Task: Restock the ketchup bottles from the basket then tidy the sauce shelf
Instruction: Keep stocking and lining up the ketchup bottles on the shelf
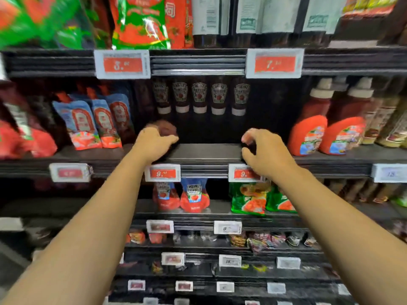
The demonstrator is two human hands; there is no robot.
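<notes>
- Shelving of dark metal fills the view, tier above tier, with price tags clipped along each front rail; the middle sauce shelf (204, 151) has a bare grey patch between the two hands.
- Left hand (154, 143) reaches onto that shelf at the left of the bare patch, fingers curled over a dark red ketchup bottle (164, 128) whose rounded top shows above the knuckles; motion blur softens the bottle.
- Right hand (264, 148) is at the shelf's front edge on the right of the patch, fingers bent around something dark that is mostly hidden; I cannot tell what it is or whether the hand truly holds it.
- Row of five Heinz bottles (199, 96) stands cap-down at the back of the same shelf, side by side, well behind both hands.
- Blue-and-red pouches (97, 122) lean together on the shelf to the left; red squeeze bottles with white caps (326, 126) stand to the right.
- Red price tags (162, 172) reading 9-something hang on the rail just under the hands, the right one partly covered by the right wrist.
- Heinz pouches (193, 197) and green packets (251, 199) sit on the tier below.
- Upper tier carries red-and-green bags (141, 20) and dark bottles with pale labels (209, 18).
- Lower tiers hold small packets, too blurred to make out.
</notes>
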